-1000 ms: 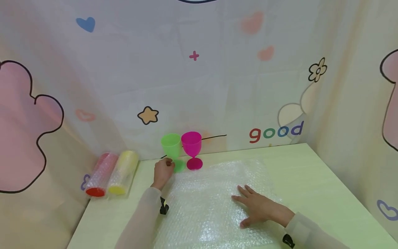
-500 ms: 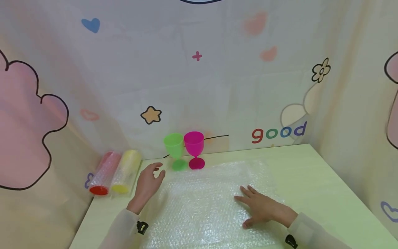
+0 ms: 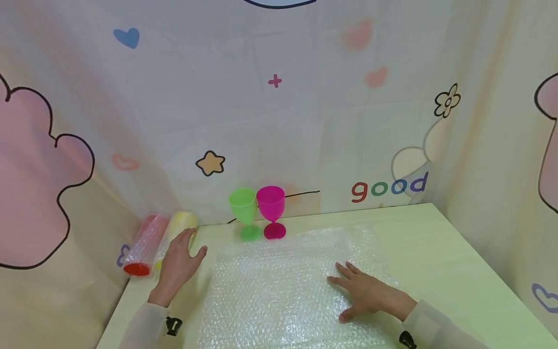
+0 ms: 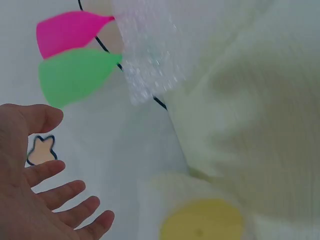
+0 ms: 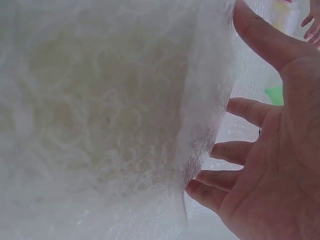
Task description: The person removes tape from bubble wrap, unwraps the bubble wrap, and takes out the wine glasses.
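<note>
My left hand (image 3: pixel 178 264) hovers with spread fingers near the yellow bubble-wrapped cup (image 3: pixel 180 223), overlapping it in the head view. Nothing is held in it. In the left wrist view the round yellow end (image 4: pixel 202 222) shows below the fingers. My right hand (image 3: pixel 366 293) lies spread on a flat sheet of bubble wrap (image 3: pixel 279 291), its fingertips pressing the sheet. A green goblet (image 3: pixel 243 206) and a magenta goblet (image 3: pixel 271 203) stand upright side by side at the sheet's back edge.
Left of the yellow bundle lies a red bubble-wrapped cup (image 3: pixel 146 245) at the table's left edge. A printed curtain (image 3: pixel 305 121) rises right behind the pale table (image 3: pixel 436 257) and along both sides.
My left hand has left the green goblet's base and moved left to the yellow bundle, its fingers spreading. The right hand stays in place on the bubble wrap.
</note>
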A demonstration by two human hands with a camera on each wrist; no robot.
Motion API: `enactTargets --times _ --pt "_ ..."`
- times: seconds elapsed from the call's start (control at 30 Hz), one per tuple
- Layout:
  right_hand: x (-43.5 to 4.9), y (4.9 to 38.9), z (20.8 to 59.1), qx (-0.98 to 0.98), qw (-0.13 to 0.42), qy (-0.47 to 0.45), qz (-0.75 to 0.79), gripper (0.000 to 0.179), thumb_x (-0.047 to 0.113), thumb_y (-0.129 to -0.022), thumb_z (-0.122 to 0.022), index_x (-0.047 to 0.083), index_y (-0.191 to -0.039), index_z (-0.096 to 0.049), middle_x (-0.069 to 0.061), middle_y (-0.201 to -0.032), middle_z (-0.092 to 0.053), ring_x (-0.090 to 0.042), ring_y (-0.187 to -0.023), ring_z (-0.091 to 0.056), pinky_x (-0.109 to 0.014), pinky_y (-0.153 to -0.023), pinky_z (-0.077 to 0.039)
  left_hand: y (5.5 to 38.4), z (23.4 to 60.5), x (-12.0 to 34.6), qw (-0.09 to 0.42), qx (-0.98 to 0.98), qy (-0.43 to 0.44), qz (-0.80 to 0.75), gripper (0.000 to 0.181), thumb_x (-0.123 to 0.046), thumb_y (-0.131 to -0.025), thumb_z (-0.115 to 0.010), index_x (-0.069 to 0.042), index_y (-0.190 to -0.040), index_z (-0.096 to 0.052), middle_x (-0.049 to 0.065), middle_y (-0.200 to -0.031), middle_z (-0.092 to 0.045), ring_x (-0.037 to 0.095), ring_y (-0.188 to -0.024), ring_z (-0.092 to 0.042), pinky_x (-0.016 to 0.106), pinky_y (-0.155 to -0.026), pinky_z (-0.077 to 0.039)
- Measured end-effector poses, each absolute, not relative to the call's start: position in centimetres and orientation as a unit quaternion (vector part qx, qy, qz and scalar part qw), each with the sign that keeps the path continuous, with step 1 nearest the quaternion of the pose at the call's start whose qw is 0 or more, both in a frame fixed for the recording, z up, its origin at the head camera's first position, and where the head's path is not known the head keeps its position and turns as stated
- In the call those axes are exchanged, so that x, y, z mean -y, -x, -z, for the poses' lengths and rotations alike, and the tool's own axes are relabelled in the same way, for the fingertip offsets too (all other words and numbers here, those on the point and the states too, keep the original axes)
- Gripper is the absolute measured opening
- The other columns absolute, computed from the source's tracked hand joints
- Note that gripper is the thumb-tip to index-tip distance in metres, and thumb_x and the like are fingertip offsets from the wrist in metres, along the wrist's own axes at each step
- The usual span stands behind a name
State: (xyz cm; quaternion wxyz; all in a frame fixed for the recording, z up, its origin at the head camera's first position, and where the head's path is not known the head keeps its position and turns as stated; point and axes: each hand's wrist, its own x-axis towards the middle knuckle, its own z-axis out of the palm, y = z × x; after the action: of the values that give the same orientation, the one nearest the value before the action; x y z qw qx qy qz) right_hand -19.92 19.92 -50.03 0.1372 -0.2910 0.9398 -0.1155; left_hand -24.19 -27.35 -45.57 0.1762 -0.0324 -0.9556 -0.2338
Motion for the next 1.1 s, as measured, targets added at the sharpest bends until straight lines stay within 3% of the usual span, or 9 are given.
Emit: enactTargets --times 0.23,0.5,1.1 --pt "-19.8 20.1 50.0 -0.940 0.148 0.287 0.113 0.101 0.064 -0.068 -0.076 0.015 -0.149 -0.041 -0.023 -0.161 -0.023 -0.051 -0.147 -0.020 -0.064 -0.109 -0.036 24.8 46.2 30.9 0.180 0.957 0.013 0.225 0.067 -0.028 -0.092 -0.063 0.002 -0.146 -0.036 0.031 -0.152 -0.033 0.049 -0.139 -0.031 0.065 -0.111 -0.029" --pt "-19.8 20.1 49.8 -0.942 0.150 0.278 0.114 0.100 0.062 -0.069 -0.077 0.015 -0.149 -0.041 -0.022 -0.161 -0.023 -0.051 -0.147 -0.018 -0.064 -0.109 -0.036 25.4 46.7 32.8 0.108 0.974 0.000 0.200 0.083 -0.034 -0.092 -0.063 0.006 -0.152 -0.020 0.036 -0.157 -0.017 0.054 -0.142 -0.020 0.067 -0.114 -0.022" --pt "-19.9 20.2 50.4 -0.940 0.140 0.290 0.112 0.102 0.065 -0.067 -0.075 0.014 -0.149 -0.041 -0.024 -0.160 -0.024 -0.053 -0.146 -0.020 -0.065 -0.108 -0.036 26.7 48.9 34.6 0.058 0.972 -0.035 0.223 0.091 -0.036 -0.092 -0.063 0.012 -0.151 -0.013 0.039 -0.154 -0.018 0.057 -0.138 -0.026 0.067 -0.111 -0.027"
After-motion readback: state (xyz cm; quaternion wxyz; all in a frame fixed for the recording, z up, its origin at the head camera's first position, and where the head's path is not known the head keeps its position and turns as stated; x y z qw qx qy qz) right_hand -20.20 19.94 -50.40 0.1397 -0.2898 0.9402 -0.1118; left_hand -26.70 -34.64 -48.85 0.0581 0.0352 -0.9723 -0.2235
